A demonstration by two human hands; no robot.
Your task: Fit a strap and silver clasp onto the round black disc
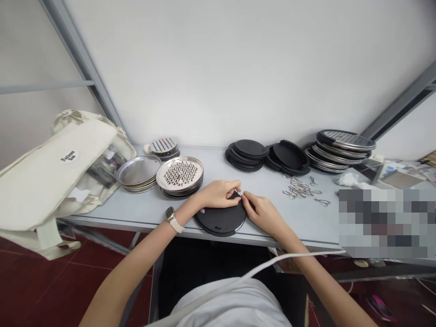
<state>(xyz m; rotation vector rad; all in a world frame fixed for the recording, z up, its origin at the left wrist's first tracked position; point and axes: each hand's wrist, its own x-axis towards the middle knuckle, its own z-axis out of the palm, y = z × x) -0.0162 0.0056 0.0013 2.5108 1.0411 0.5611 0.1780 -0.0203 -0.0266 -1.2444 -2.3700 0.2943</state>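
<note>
A round black disc with a small slot near its front edge lies flat at the table's front. Over its far right part, my left hand pinches a small metal clip between thumb and fingers. My right hand, at the disc's right edge, closes thumb and forefinger on the same clip from the other side. Fingers cover most of the clip, so its exact shape is hidden. To the right lies a loose pile of small bent-wire metal clips.
Left stand perforated metal grater discs and plain metal discs. Along the back are black disc stacks, black round trays and a rimmed metal stack. A cream bag sits far left; a white cable crosses in front.
</note>
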